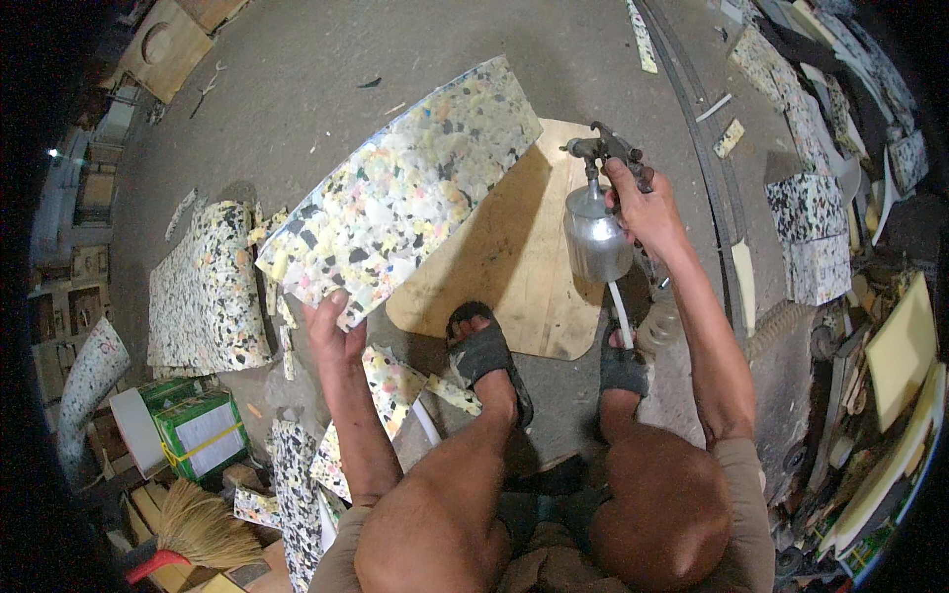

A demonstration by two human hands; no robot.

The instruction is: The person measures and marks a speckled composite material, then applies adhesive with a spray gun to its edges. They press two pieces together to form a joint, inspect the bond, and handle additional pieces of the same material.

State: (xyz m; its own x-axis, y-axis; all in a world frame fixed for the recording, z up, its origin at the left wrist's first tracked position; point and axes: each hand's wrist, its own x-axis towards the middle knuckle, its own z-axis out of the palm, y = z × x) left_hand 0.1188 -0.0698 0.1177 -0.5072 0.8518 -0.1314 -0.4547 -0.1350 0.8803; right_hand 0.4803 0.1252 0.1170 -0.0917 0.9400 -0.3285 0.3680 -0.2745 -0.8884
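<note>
With my left hand [337, 331] I grip the near corner of a speckled foam sheet [405, 178], thumb on top and fingers underneath. The sheet is a long rectangle of multicoloured chips, slanting up to the right above the floor and partly over a wooden board [554, 227]. My right hand [645, 206] is wrapped round the handle of a spray gun [596, 237] with a silver metal cup below. Its nozzle points left toward the sheet, with a gap between them. Whether the trigger is pressed, I cannot tell.
A folded foam piece [208, 287] lies at the left, near a green box [193, 430] and a straw broom [203, 529]. Foam offcuts [806, 237] are piled along the right. A coiled hose [660, 321] and dark strips [707, 148] run beside my right arm. My sandalled feet flank the board's near edge.
</note>
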